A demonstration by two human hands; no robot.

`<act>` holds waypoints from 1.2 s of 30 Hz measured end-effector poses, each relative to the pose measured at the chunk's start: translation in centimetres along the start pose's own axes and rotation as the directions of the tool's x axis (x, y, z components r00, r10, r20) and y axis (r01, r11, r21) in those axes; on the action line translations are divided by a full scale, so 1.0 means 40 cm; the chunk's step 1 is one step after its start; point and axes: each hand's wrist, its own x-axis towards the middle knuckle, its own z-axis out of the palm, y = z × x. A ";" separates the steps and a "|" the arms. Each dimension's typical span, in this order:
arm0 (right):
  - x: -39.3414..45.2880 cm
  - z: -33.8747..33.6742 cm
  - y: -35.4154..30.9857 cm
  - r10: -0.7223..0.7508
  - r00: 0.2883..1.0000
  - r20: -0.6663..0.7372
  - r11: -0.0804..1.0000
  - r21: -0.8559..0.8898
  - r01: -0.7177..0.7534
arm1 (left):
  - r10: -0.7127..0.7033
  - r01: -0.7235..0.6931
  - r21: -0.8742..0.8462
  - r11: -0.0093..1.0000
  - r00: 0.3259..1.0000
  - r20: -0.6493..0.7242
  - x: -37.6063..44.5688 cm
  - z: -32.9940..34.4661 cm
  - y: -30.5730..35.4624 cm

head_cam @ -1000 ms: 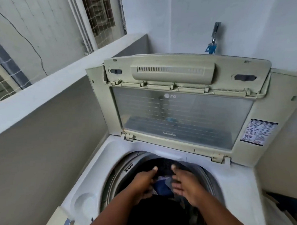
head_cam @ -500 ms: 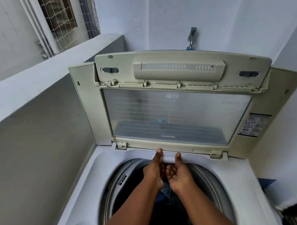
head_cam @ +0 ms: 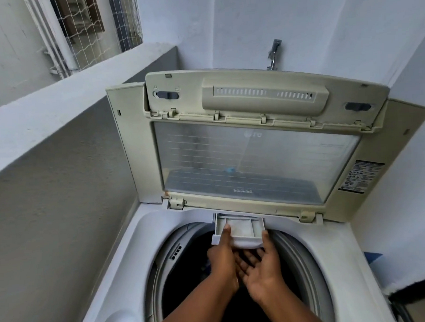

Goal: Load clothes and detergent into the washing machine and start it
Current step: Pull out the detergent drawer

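Note:
A white top-loading washing machine point(head_cam: 146, 234) stands with its beige lid point(head_cam: 254, 144) folded upright. A small white detergent drawer point(head_cam: 243, 229) sticks out from the back rim over the drum. My left hand point(head_cam: 221, 255) grips the drawer's front left, thumb on top and fingers under. My right hand point(head_cam: 262, 268) holds the front right from below, thumb against its right corner. Dark clothes point(head_cam: 194, 261) lie in the drum point(head_cam: 162, 267), mostly hidden by my arms.
A grey parapet wall point(head_cam: 61, 182) runs close along the left. A tap point(head_cam: 273, 54) hangs on the white back wall above the lid. A white wall closes the right side, with something blue point(head_cam: 375, 257) and a dark object low at the right.
My hands rose from the clothes in the drum to the back rim. The detergent drawer, closed half a second ago, now sticks out over the drum between them.

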 end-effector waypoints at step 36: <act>-0.298 -0.206 -0.018 -0.153 0.780 0.607 -0.719 -0.610 0.334 | 0.432 -0.182 0.924 -0.336 0.842 0.323 -0.389 -0.265 0.023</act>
